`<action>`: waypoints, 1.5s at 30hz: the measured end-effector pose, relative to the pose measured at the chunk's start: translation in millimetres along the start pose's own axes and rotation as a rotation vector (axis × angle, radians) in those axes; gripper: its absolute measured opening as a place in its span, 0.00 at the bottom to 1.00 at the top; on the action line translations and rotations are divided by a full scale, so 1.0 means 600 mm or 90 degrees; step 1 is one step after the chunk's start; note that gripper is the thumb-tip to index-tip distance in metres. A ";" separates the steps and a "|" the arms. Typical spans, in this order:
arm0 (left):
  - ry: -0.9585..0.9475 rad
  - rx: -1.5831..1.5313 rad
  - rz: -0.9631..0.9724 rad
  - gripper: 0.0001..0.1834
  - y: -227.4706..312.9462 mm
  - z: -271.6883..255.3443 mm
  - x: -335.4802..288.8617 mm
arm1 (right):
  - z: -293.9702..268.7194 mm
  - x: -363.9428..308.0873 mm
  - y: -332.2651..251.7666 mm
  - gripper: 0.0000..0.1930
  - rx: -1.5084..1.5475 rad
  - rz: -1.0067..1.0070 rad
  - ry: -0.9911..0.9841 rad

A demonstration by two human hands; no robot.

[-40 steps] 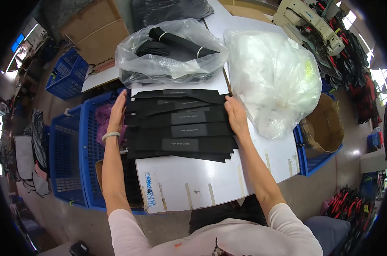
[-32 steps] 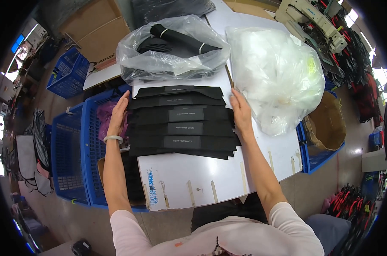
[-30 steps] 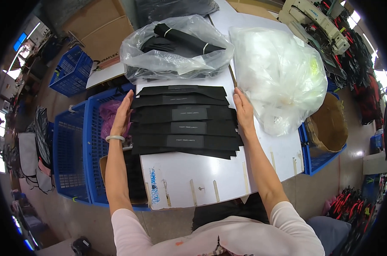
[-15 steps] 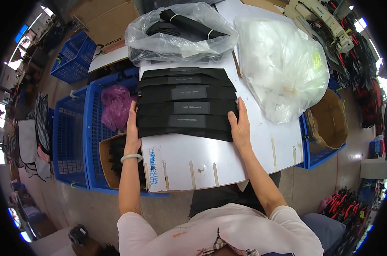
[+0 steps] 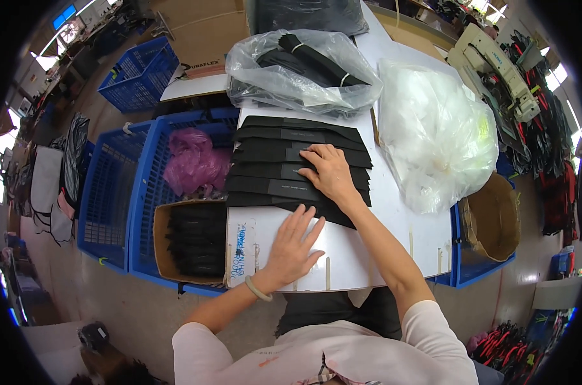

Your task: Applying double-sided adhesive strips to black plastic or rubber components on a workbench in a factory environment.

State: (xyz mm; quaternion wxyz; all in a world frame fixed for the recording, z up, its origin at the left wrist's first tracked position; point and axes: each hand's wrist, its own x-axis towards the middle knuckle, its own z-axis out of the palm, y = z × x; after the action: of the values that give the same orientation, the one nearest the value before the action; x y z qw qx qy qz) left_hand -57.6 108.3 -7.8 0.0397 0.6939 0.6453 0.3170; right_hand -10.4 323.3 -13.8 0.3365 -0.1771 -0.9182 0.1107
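A row of overlapping flat black fabric pieces (image 5: 272, 168) lies fanned out on the white table (image 5: 368, 256). My right hand (image 5: 331, 173) rests palm down on top of the black pieces, fingers spread. My left hand (image 5: 292, 245) lies flat on the table with its fingertips at the near edge of the nearest black piece. Neither hand grips anything.
A clear bag of rolled black items (image 5: 300, 70) sits behind the stack. A large white plastic bag (image 5: 435, 138) fills the table's right side. Left of the table stand blue crates (image 5: 130, 199), one with a pink bag (image 5: 195, 165), and a cardboard box of black pieces (image 5: 188, 240). A brown bin (image 5: 490, 218) stands at the right.
Both hands left the two ends of the stack. My right hand moved onto the top of the pieces and my left hand came to the near edge on the table.
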 end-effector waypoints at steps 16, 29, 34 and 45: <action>0.387 -1.082 -0.293 0.14 0.074 -0.024 0.104 | -0.230 -0.089 -0.128 0.10 0.449 0.349 -0.152; 0.316 -1.123 -0.482 0.12 0.207 0.085 0.097 | -0.285 -0.303 -0.094 0.06 0.611 0.520 -0.116; 0.386 -1.109 -0.531 0.15 0.223 0.119 0.133 | -0.274 -0.332 -0.095 0.07 0.353 0.487 0.053; 0.310 -1.107 -0.471 0.15 0.242 0.144 0.183 | -0.282 -0.339 -0.053 0.10 0.139 0.271 0.275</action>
State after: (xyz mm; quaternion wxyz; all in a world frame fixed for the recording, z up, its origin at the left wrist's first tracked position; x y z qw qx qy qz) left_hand 107.7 216.0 33.4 0.5008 0.0916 0.3538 0.7847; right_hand 237.1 227.0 5.6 0.5099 -0.3476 -0.7506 0.2363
